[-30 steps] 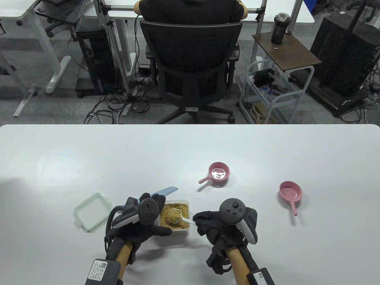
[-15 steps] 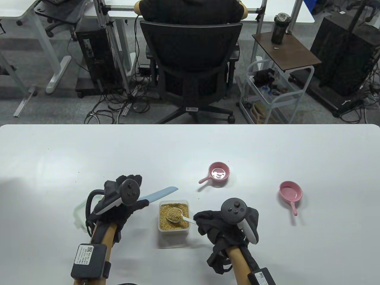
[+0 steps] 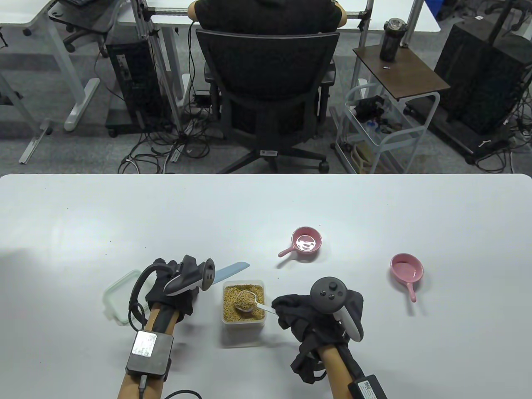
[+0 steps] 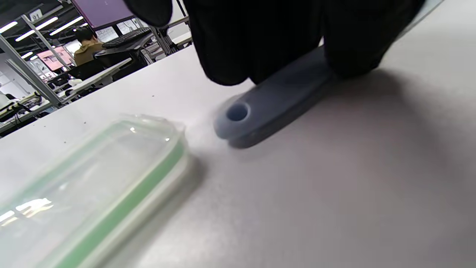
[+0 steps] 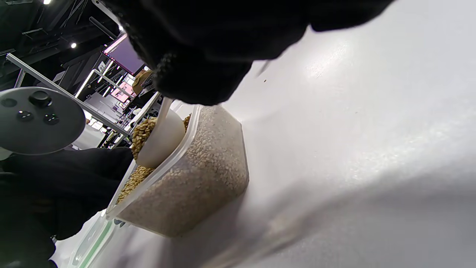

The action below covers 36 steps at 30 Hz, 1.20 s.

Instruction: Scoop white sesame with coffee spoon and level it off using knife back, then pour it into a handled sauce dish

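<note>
A clear tub of sesame [image 3: 244, 308] stands near the table's front. My right hand [image 3: 305, 312] pinches the white coffee spoon [image 3: 246, 301] by its handle and holds its heaped bowl just over the sesame; the spoon [image 5: 163, 138] sits at the tub [image 5: 193, 178] rim. Left of the tub, my left hand [image 3: 174, 293] is rolled on its side, its fingers [image 4: 260, 48] curled over the grey-blue handle of the knife [image 4: 267, 104], which lies flat on the table. The light blue blade [image 3: 232, 270] points right, past the tub's far corner. A pink handled sauce dish [image 3: 306, 241] stands beyond the tub.
The tub's green-rimmed lid [image 3: 118, 298] lies by my left wrist, close to the knife's handle end, and the lid [image 4: 93, 186] shows again there. A second pink handled dish [image 3: 407, 269] sits to the right. The white table [image 3: 124, 216] ends at a far edge facing an office chair.
My left hand left the tub's side, went back left to the knife and turned onto its side as it closed on the handle. The right hand kept the heaped spoon over the tub.
</note>
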Motion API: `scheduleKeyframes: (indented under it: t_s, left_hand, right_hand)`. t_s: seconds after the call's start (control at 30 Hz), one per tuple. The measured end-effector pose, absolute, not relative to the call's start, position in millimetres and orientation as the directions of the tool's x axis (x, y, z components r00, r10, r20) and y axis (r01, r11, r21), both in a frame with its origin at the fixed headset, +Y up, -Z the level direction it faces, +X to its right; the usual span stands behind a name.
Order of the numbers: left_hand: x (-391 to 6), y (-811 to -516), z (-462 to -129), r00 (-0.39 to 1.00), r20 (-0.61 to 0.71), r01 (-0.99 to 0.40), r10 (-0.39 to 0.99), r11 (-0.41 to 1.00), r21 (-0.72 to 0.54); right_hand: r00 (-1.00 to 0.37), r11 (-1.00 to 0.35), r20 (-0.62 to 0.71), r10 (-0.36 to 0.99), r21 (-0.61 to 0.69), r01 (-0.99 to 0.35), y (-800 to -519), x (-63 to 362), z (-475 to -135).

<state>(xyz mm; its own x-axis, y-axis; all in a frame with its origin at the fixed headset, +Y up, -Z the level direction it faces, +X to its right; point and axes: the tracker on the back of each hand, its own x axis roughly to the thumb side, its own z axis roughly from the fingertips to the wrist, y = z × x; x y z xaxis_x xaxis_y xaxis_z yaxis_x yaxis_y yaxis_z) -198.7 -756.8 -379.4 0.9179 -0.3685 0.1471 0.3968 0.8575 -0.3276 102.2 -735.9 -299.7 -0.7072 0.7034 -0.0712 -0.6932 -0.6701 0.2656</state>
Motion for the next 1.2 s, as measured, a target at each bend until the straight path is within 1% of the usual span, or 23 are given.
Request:
scheduleKeyframes:
  t_s: [0.1,0.27,0.4,0.47,0.63,0.83,0.93,1.03,1.13,1.2]
  left_hand:
    - [-198,-759,-381,0.909,0.152,0.418,-0.389,0.837,-0.354]
    - [-204,-760,-380,0.927,0.135,0.375,-0.350,0.845,-0.382]
    - [-204,-759,-375,0.937,0.154,0.348,-0.313,0.869,-0.352]
    - [-203,-760,-372,0.929,0.157,0.371,-0.336,0.864,-0.341]
    - [-207,-751,-360,0.947,0.127,0.318,-0.295,0.912,-0.258]
    - [-212,-720,-337,0.989,0.079,0.131,-0.122,0.985,-0.115]
    - [-210,-707,-322,0.996,0.094,-0.004,0.008,0.999,-0.043]
    - [-205,-704,-308,0.985,0.142,-0.101,0.100,0.995,-0.002]
    - [-199,-709,-294,0.960,0.203,-0.202,0.194,0.979,0.019]
    - [-195,-713,-289,0.948,0.230,-0.229,0.219,0.973,0.015]
  right_hand:
    - [-0.706,-0.668,-0.071,0.705,0.267,-0.694,-736,102,-300]
    - [-0.710,-0.673,-0.068,0.701,0.264,-0.691,-736,102,-300]
    - [-0.710,-0.673,-0.070,0.701,0.267,-0.690,-736,103,-300]
    - [-0.709,-0.672,-0.070,0.701,0.266,-0.691,-736,103,-299]
    - [-0.705,-0.669,-0.073,0.705,0.258,-0.697,-736,104,-299]
    - [-0.702,-0.669,-0.073,0.708,0.249,-0.701,-735,106,-300]
    - [-0.700,-0.668,-0.074,0.710,0.245,-0.703,-735,106,-299]
    - [-0.700,-0.669,-0.072,0.710,0.243,-0.703,-735,107,-299]
    - [-0.703,-0.671,-0.069,0.708,0.244,-0.700,-735,107,-299]
    - [-0.706,-0.674,-0.068,0.705,0.245,-0.697,-735,106,-299]
